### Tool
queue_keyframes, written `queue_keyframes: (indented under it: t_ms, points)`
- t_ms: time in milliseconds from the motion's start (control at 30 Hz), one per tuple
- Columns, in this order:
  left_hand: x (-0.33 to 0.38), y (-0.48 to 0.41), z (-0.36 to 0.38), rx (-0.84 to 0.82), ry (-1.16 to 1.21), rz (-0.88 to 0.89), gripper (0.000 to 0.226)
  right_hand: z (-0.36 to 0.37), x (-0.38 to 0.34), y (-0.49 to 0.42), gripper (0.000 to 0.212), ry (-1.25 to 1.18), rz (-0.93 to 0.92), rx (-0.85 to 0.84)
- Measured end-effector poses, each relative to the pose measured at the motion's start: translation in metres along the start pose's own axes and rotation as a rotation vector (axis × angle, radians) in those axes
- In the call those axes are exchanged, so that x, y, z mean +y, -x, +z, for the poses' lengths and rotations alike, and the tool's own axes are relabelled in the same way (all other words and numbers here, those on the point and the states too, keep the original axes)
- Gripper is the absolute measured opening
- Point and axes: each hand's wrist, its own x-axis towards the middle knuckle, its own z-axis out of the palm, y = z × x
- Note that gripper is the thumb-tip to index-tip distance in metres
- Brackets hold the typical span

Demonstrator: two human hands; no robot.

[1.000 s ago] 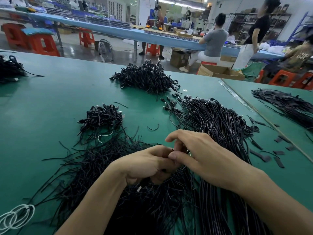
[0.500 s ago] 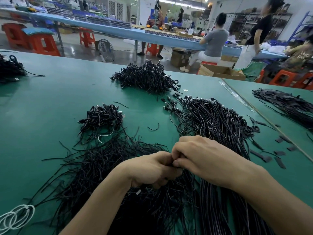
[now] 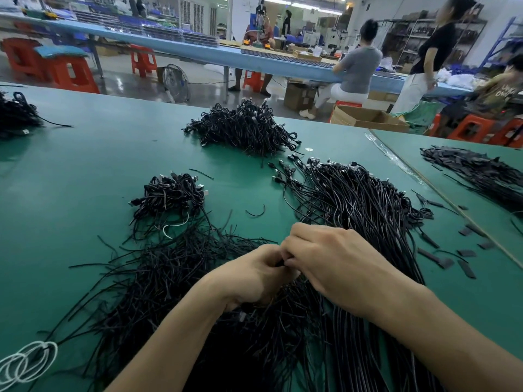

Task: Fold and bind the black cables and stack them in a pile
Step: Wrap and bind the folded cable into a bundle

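Across the table (image 3: pixel 85 165), snag risk first: loose cables (image 3: pixel 353 199) fanned from 6 to 1 o'clock, right under both wrists, likely to drag along on any lift. Ties (image 3: pixel 158 278) at 7 o'clock tangled, easy to pull up several at once. Far pile (image 3: pixel 240 128) at 12 and near pile (image 3: pixel 169 193) at 10 o'clock low, sprawling, prone to sliding apart. At centre, left hand (image 3: pixel 254 275) and right hand (image 3: pixel 331 258) knuckle to knuckle, fingers curled, pinching a cable (image 3: pixel 280 263) between them. Mostly hidden; thin, black. Probably springy, apt to unfold under a slack tie.

Factory, long workbenches (image 3: pixel 203 53) (seated workers (image 3: pixel 358 69)), cable heaps (image 3: pixel 240 128)
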Motion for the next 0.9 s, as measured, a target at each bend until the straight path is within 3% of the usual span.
queue_keyframes:
  t_ms: [100,267,367,533,633,767,833,900]
  points:
    - [0.000,-0.001,0.003,0.076,0.136,-0.005,0.027,0.001,-0.003,-0.003,0.012,0.144,-0.032,0.058]
    - [0.003,-0.003,0.005,0.089,0.395,0.072,0.044,-0.002,0.000,-0.007,0.020,0.163,-0.049,0.184]
    - [0.005,-0.003,0.004,0.058,0.503,0.067,0.063,-0.003,0.002,-0.006,0.019,0.137,-0.068,0.202]
    - [0.003,-0.001,0.006,0.025,0.523,0.017,0.068,0.000,0.006,-0.004,0.009,0.158,-0.099,0.139]
    - [0.005,0.000,0.005,0.010,0.601,0.006,0.052,0.000,0.008,-0.002,0.011,0.161,-0.128,0.153]
    - [0.009,0.001,-0.001,0.007,0.782,0.039,0.046,0.001,0.011,0.000,0.008,0.136,-0.146,0.301]
    - [0.013,0.001,-0.005,-0.064,0.915,0.087,0.024,0.003,0.012,0.002,0.010,0.058,-0.097,0.407]
    - [0.014,0.000,-0.006,-0.120,1.023,0.135,0.019,0.008,0.012,0.003,0.018,-0.079,-0.004,0.521]
